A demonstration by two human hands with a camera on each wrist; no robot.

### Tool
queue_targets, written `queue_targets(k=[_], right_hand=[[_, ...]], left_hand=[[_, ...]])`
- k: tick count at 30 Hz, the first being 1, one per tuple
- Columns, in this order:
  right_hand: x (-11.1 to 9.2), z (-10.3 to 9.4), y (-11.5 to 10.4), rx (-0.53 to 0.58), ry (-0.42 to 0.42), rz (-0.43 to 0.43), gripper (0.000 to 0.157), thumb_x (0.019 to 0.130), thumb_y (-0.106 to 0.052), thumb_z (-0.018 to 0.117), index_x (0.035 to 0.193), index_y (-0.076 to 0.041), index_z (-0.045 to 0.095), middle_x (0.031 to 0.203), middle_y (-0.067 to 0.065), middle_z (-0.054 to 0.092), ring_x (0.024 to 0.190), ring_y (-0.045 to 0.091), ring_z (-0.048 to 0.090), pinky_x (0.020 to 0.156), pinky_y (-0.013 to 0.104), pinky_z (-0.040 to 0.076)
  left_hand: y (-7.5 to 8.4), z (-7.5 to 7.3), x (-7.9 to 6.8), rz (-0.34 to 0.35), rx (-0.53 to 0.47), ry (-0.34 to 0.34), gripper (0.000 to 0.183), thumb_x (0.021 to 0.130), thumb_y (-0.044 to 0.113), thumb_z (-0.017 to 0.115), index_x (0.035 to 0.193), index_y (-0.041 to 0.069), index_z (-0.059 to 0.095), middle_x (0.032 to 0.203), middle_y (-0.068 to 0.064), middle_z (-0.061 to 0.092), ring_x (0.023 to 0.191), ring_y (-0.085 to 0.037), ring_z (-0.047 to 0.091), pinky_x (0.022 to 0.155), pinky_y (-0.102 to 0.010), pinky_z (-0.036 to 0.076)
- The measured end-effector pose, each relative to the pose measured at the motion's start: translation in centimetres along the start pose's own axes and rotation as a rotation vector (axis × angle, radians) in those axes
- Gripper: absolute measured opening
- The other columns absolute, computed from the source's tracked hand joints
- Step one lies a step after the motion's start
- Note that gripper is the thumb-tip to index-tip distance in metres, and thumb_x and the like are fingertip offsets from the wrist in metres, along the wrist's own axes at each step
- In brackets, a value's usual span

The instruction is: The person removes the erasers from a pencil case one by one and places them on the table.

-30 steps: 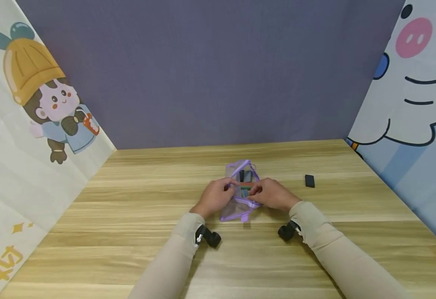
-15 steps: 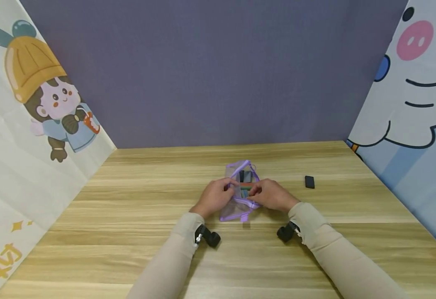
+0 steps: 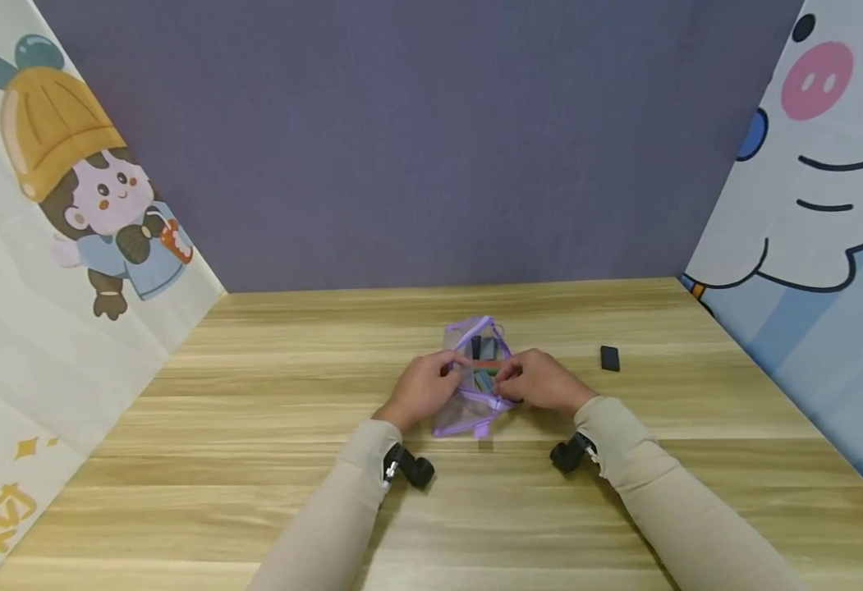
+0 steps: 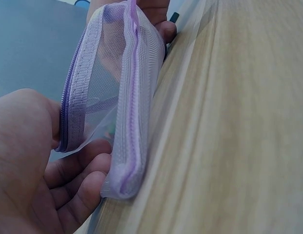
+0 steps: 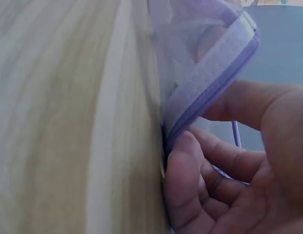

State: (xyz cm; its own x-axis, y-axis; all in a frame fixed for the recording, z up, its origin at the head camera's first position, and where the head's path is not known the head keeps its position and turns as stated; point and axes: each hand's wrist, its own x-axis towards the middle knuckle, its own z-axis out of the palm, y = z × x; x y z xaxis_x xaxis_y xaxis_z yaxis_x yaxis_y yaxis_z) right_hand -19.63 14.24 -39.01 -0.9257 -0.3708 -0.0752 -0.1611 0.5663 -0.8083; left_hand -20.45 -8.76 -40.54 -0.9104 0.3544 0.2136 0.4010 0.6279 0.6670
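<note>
A purple-trimmed mesh zip pouch (image 3: 466,410) lies on the table with its zipper open. Inside it show a grey block (image 3: 488,349), a slim black item (image 3: 476,347), an orange-red strip (image 3: 485,364) and a blue-grey strip (image 3: 484,381). My left hand (image 3: 420,384) grips the pouch's left side; the left wrist view shows its fingers curled against the mesh. On the opposite side my right hand (image 3: 542,382) holds the zipper edge (image 5: 210,87) between thumb and fingers, fingertips right by the blue-grey strip. The hands partly hide the pouch's contents.
A small black rectangular object (image 3: 609,358) lies to the right of the pouch on the wooden table (image 3: 254,410). A grey-purple panel (image 3: 431,148) stands along the back edge. Printed cartoon sheets flank both sides. Small black cameras (image 3: 420,473) hang from the wrists.
The blue-grey strip inside the pouch has tilted, and the right fingertips have shifted slightly beside it. The left hand keeps its grip. The head view has moved a little.
</note>
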Motion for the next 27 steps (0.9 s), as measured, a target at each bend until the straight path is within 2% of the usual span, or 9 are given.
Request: queue_targets(k=[3, 9, 13, 17, 23, 27], right_hand=[[0.0, 0.2, -0.1, 0.005, 0.006, 0.005, 0.015, 0.09, -0.018, 0.072, 0.094, -0.004, 0.072, 0.075, 0.005, 0.064, 0.062, 0.014, 0.056, 0.054, 0.028, 0.047], [0.2, 0.8, -0.3, -0.078, 0.041, 0.0, 0.017, 0.088, -0.019, 0.075, 0.094, -0.004, 0.072, 0.078, 0.004, 0.065, 0.06, 0.014, 0.055, 0.053, 0.028, 0.045], [0.3, 0.6, -0.3, -0.096, 0.048, -0.006, 0.014, 0.088, -0.016, 0.075, 0.093, -0.004, 0.071, 0.078, 0.004, 0.064, 0.06, 0.014, 0.053, 0.053, 0.028, 0.044], [0.3, -0.1, -0.2, -0.073, 0.029, -0.012, 0.012, 0.088, -0.015, 0.073, 0.092, -0.004, 0.07, 0.077, 0.004, 0.063, 0.06, 0.014, 0.053, 0.052, 0.028, 0.044], [0.1, -0.2, 0.2, 0.001, 0.0, -0.009, 0.014, 0.086, -0.014, 0.072, 0.095, -0.003, 0.07, 0.08, 0.004, 0.064, 0.064, 0.016, 0.057, 0.055, 0.031, 0.05], [-0.4, -0.4, 0.4, 0.016, 0.002, 0.013, 0.015, 0.086, -0.014, 0.072, 0.097, -0.004, 0.07, 0.08, 0.005, 0.064, 0.064, 0.016, 0.057, 0.055, 0.032, 0.05]], left_hand=[[0.0, 0.0, 0.0, -0.001, -0.003, -0.005, 0.025, 0.096, 0.018, 0.059, 0.117, 0.021, 0.073, 0.069, 0.003, 0.056, 0.053, -0.01, 0.047, 0.051, -0.029, 0.043], [-0.2, 0.0, 0.0, 0.003, -0.008, -0.012, 0.026, 0.096, 0.017, 0.058, 0.117, 0.02, 0.072, 0.07, 0.002, 0.057, 0.053, -0.01, 0.047, 0.05, -0.029, 0.043], [-0.2, 0.1, 0.1, 0.005, -0.006, -0.002, 0.026, 0.095, 0.017, 0.059, 0.117, 0.021, 0.073, 0.072, 0.004, 0.058, 0.055, -0.01, 0.048, 0.053, -0.029, 0.044], [0.0, 0.1, 0.4, 0.012, -0.014, 0.005, 0.025, 0.095, 0.016, 0.059, 0.116, 0.019, 0.073, 0.072, 0.004, 0.059, 0.055, -0.01, 0.049, 0.054, -0.029, 0.045], [-0.4, 0.1, 0.0, 0.02, -0.037, 0.023, 0.025, 0.095, 0.013, 0.059, 0.115, 0.018, 0.073, 0.069, 0.004, 0.057, 0.054, -0.009, 0.048, 0.052, -0.028, 0.044], [-0.3, 0.2, 0.0, 0.012, -0.059, 0.006, 0.025, 0.094, 0.014, 0.059, 0.114, 0.02, 0.073, 0.071, 0.004, 0.058, 0.055, -0.009, 0.049, 0.053, -0.029, 0.045]])
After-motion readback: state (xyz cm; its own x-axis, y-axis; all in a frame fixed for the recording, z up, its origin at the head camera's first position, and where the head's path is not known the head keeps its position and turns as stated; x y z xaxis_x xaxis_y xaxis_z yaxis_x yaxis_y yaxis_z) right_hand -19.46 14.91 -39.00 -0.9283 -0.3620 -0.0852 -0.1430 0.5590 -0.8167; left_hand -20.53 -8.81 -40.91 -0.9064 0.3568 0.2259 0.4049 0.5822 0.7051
